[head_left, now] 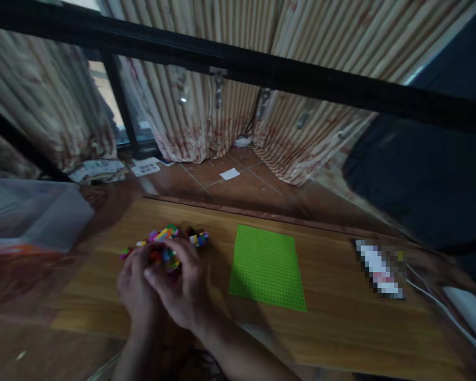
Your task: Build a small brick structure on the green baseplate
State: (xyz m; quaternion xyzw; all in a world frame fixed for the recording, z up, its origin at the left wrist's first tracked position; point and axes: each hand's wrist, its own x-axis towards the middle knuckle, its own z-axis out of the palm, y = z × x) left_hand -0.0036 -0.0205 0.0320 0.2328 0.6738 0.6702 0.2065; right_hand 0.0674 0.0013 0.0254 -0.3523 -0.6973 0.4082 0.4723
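Observation:
A heap of small coloured bricks (170, 241) lies on the wooden table (341, 328) at its left. My left hand (136, 288) and my right hand (184, 286) are together over the near side of the heap, fingers curled among the bricks. The picture is blurred, so I cannot make out which bricks the fingers hold. A green studded baseplate (267, 267) lies flat to the right of my hands, apart from them.
A clear plastic box (31, 214) stands off the table's left end. A blurred-out white item (380, 270) and a white cable (444, 312) lie at the right. Curtains (230, 116), a black bar (261, 69) and papers (98, 170) on the tiled floor are beyond.

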